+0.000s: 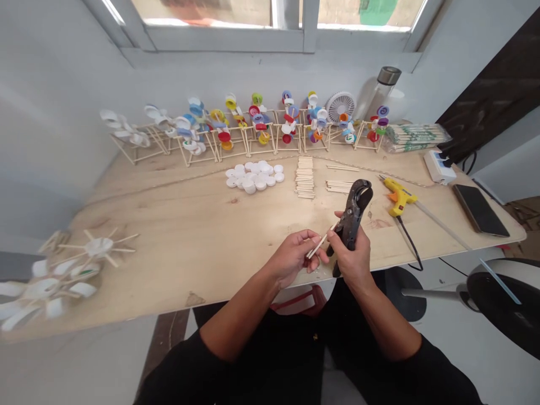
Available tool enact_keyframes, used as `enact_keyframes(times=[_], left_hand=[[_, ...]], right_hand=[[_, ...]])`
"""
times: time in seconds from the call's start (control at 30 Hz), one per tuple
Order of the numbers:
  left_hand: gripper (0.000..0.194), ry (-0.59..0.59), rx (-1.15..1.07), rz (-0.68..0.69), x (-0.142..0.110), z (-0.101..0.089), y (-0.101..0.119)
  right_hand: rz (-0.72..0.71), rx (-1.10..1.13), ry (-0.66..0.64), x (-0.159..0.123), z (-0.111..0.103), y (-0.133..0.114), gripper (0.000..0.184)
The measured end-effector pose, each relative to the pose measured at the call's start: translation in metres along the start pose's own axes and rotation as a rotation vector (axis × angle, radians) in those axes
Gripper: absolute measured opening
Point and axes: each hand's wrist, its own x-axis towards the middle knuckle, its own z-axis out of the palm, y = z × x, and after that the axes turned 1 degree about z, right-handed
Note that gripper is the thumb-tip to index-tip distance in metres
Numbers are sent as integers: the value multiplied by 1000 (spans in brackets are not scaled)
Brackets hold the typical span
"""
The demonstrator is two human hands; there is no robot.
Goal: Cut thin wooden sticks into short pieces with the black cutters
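thin pale wooden stick, pinched in the left hand's grip, slants up toward the dark metal cutters clenched in the right hand's grip, lower centre.

Left hand holds wooden stick; right hand grips cutters.

Tabletop sits against wall, under window. Along back: row of stick-and-cap pinwheel models, small fan between last two, glass bottle behind them, bagged sticks at R end. Mid-table: cap pile, craft stick stack to its R, then shorter stick piles. Further R: glue gun, power strip behind it, phone near R end. Front L: more pinwheels. At front edge, L hand holds stick, R hand holds cutters.
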Motion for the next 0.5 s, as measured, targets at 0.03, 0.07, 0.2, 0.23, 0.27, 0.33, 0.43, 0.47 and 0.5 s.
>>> enact_keyframes(times=[0.03, 0.07, 0.2, 0.23, 0.27, 0.33, 0.43, 0.47, 0.5], left_hand=[[29, 0, 1, 4, 0, 0, 0], [29, -2, 1, 7, 1, 1, -1], [29, -33, 0, 9, 1, 2, -1], [29, -41, 2, 7, 0, 3, -1], [29, -49, 4, 7, 0, 3, -1], [28, -60, 6, 8, -1, 4, -1], [27, -66, 3, 2, -2, 5, 0], [27, -67, 4, -2, -2, 5, 1], [27, -67, 5, -5, -2, 5, 1]], right_hand=[[0, 8, 6, 0, 1, 0, 33], [1, 14, 13, -1, 2, 0, 33], [11, 28, 38, -1, 3, 0, 33], [14, 37, 39, -1, 3, 1, 33], [18, 46, 38, -1, 3, 1, 33], [19, 61, 42, -1, 3, 2, 33], [19, 69, 51, -2, 3, 2, 33], [18, 69, 55, -2, 4, 2, 32], [18, 68, 59, -2, 4, 3, 32]])
